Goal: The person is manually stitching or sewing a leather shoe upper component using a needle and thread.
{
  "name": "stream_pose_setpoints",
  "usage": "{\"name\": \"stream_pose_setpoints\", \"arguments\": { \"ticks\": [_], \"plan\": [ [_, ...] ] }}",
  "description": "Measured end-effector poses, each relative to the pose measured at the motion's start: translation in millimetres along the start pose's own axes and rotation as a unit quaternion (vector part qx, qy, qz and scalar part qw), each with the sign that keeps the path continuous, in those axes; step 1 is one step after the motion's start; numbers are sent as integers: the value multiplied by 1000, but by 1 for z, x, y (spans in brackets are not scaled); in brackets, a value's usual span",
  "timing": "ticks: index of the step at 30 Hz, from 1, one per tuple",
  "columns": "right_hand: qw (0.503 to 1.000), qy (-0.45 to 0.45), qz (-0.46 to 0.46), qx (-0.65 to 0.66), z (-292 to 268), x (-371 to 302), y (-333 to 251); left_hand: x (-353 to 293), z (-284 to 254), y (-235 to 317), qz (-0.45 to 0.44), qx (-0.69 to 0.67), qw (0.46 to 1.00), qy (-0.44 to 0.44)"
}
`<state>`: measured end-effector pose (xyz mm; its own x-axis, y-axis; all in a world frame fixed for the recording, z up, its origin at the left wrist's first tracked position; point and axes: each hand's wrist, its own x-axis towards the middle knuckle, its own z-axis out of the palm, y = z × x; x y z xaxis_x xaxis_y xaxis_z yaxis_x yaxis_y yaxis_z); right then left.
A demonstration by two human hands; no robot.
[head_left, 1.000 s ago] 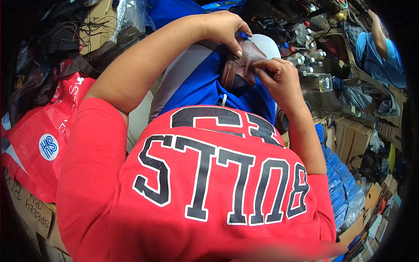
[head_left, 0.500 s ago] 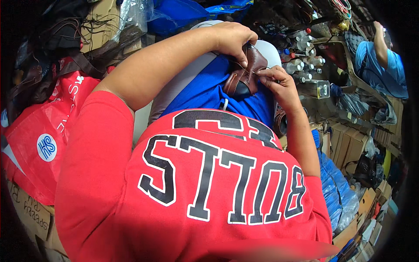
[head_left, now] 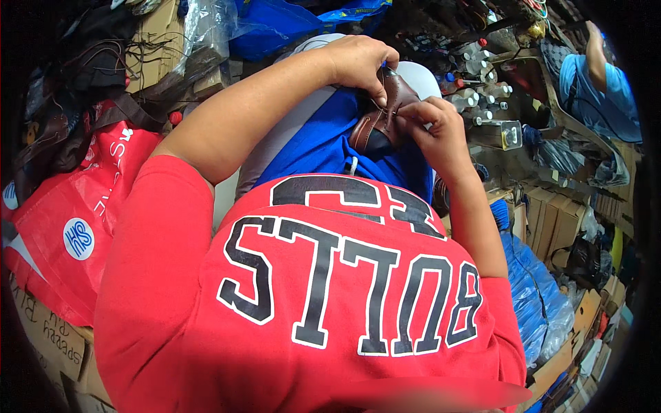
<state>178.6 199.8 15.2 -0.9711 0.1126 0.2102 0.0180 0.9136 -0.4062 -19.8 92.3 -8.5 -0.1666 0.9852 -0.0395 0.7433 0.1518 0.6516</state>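
A brown leather shoe (head_left: 365, 131) with a dark opening and a stitched edge lies across my lap, on blue cloth. My left hand (head_left: 361, 63) grips its far part, thumb pressed on the leather and fingers curled over the other side. Against the near right part of the upper, the thumb and fingertips of my right hand (head_left: 437, 131) are pinched together. What they pinch is too small to make out and partly hidden by the fingers. Both hands are close together on the shoe.
Several bottles (head_left: 482, 89) stand to the right, with a clear square container (head_left: 501, 134) beside them. A red bag (head_left: 58, 220) lies at my left. Blue plastic (head_left: 527, 289) and cardboard (head_left: 551, 213) are at lower right. A person in a blue shirt (head_left: 599, 96) is at far right.
My right hand has shifted left and in closer over the shoe, so its fingertips now cover more of the upper. The left hand still grips the shoe in nearly the same place.
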Motion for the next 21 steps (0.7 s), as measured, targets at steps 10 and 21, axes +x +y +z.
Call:
{"name": "stream_pose_setpoints", "arguments": {
  "ticks": [10,21],
  "plan": [
    [980,37,111,160,20,-3,-1,-4,4,-4,19,20,999,19],
    [991,-34,87,97,11,-20,11,-68,7,5,65,-53,979,187]
  ]
}}
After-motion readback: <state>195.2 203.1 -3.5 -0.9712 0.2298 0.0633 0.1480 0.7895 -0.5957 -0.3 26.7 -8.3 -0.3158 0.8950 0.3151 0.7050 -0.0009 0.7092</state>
